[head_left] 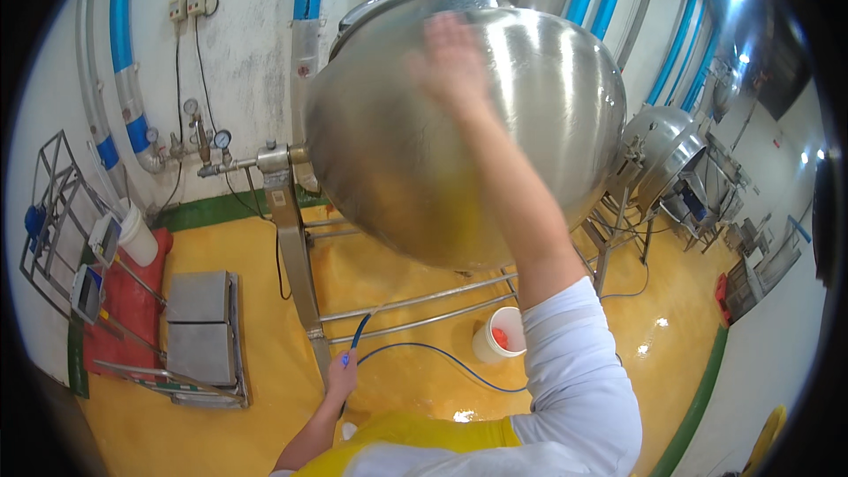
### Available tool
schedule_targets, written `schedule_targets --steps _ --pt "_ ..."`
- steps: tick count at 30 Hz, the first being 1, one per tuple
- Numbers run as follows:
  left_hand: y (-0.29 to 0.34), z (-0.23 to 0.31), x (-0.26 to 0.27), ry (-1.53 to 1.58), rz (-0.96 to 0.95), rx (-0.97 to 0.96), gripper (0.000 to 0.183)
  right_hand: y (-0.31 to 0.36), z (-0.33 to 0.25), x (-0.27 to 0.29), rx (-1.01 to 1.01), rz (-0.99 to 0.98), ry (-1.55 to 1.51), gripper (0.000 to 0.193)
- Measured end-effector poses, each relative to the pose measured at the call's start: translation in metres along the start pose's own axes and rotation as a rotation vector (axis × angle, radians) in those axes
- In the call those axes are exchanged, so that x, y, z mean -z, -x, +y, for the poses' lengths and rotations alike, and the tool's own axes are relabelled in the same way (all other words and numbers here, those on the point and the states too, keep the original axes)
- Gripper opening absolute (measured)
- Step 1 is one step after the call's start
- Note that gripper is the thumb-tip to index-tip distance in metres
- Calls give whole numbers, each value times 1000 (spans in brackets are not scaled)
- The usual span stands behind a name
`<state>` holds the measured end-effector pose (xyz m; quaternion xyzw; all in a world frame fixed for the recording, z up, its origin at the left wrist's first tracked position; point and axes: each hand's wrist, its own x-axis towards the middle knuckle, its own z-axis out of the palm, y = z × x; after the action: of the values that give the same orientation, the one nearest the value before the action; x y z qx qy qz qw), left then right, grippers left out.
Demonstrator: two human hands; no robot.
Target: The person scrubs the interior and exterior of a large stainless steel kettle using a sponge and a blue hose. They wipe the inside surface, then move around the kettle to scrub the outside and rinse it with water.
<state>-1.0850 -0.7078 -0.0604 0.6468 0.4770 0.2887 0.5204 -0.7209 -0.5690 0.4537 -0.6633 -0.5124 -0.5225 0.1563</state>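
Pressing my right hand (452,57) flat against the outer wall of the big steel kettle (495,141), fingers spread and closed on nothing; the hand is blurred, so I cannot tell whether it rubs or only steadies. The kettle hangs tilted on its frame (287,212), well above the yellow floor (397,274), with its mouth turned away from me toward the wall; my left hand (341,380) is low, clenched round the end of a blue hose (424,353) that loops over the floor toward a white bucket (501,336) under the kettle.

As I judge it, this is a wash-down partway through: the shell shines and the floor gleams as if wet, yet no water shows at the hose end; the kettle's inside is hidden, so I cannot say how much is clean. The kettle is not yet upright, and the hose and bucket are out; that much looks left.
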Motion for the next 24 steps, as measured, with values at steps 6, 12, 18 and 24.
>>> schedule_targets --steps 6,12,18,24 --pt "-13 -8 -1 60 -27 50 41 58 -97 -23 509 -267 87 77" --pt "4 -34 43 57 37 57 42 -42 106 40 -338 -108 61 77" --pt "13 -49 59 64 127 52 42 -39 -51 -42 -13 -37 242 74" --pt "35 -38 64 91 118 77 42 105 -228 -111 806 -513 370 73"
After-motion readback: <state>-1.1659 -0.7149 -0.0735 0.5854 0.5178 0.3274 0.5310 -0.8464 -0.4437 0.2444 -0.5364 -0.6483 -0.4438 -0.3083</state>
